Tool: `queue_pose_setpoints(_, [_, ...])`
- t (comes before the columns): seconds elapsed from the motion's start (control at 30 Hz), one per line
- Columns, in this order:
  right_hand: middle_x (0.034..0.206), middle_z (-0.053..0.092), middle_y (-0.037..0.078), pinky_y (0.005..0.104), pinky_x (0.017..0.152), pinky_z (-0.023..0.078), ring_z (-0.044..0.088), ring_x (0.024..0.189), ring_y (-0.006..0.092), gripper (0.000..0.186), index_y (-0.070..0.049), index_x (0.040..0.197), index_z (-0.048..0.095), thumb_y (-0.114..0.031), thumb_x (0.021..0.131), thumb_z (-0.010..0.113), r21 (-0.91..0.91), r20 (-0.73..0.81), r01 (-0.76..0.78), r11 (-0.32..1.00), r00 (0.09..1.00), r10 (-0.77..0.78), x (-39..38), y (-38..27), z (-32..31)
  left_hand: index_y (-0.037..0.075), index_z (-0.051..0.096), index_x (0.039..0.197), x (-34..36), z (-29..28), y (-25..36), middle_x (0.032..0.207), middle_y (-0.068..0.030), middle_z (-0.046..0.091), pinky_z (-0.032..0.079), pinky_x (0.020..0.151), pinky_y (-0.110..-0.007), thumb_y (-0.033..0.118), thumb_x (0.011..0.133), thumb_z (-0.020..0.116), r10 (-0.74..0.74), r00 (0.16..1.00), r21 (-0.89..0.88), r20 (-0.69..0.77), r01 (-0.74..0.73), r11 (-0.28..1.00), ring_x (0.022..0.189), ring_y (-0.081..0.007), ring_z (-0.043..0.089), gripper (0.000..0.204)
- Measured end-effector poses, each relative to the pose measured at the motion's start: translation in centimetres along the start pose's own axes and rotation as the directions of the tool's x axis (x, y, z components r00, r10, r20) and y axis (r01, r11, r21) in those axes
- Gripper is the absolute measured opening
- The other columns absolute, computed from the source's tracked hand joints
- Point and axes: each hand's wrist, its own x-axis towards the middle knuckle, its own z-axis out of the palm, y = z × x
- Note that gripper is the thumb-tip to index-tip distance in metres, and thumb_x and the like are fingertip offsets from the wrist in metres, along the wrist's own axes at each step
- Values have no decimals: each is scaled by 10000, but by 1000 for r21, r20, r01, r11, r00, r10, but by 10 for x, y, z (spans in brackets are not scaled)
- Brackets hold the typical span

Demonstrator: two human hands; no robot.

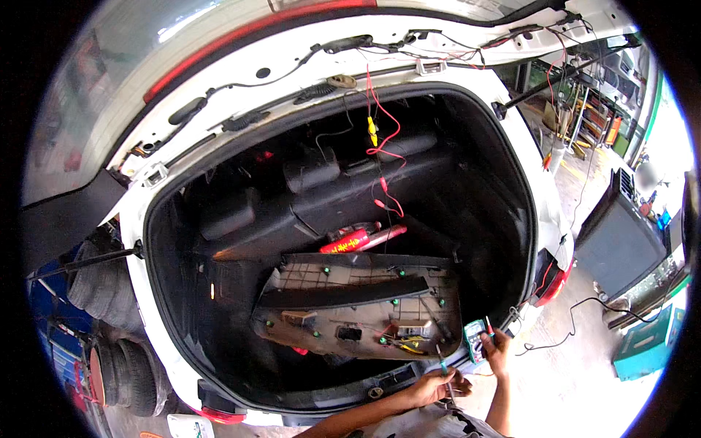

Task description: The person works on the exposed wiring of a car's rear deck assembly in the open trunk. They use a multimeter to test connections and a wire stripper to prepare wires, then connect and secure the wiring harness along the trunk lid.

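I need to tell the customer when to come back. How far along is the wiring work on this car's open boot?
Done: the trim panel is off and lies in the boot, and the tailgate wiring is exposed. In hand: the right hand holds a green meter and the left hand a probe. Left: red test leads hang loose, and the panel is not refitted.

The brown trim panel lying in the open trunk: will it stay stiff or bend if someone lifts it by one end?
The trim panel is wide, thin and ribbed, so probably light and a little flexible. It may snag, since wires lie on it.
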Motion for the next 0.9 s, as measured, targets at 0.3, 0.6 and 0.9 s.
queue_pose_setpoints(0.3, [791,552,-20,224,641,377,475,711,70,488,52,1246,624,-370,1041,488,106,4,248,963,968,-250,-38,-128,-29,63,549,1133,-3,231,223,599,25,462,247,377,-210,571,1033,337,603,778,763,178,-496,414,433,-35,343,560])
queue_pose_setpoints(0.6, [804,607,-9,191,554,318,420,616,36,386,36,1306,588,-203,1005,567,334,157,240,912,940,-304,-17,-124,18,-35,618,992,36,329,414,652,-25,510,276,381,-232,273,1020,539,867,445,973,224,-147,-176,451,-61,383,319])
queue_pose_setpoints(0.9, [808,668,47,241,699,471,584,749,99,258,63,1165,652,-104,970,624,416,330,99,904,910,-252,2,-95,28,17,629,1110,68,353,462,667,-22,497,249,388,-233,261,1009,535,883,410,970,229,-25,-241,464,-69,371,281])
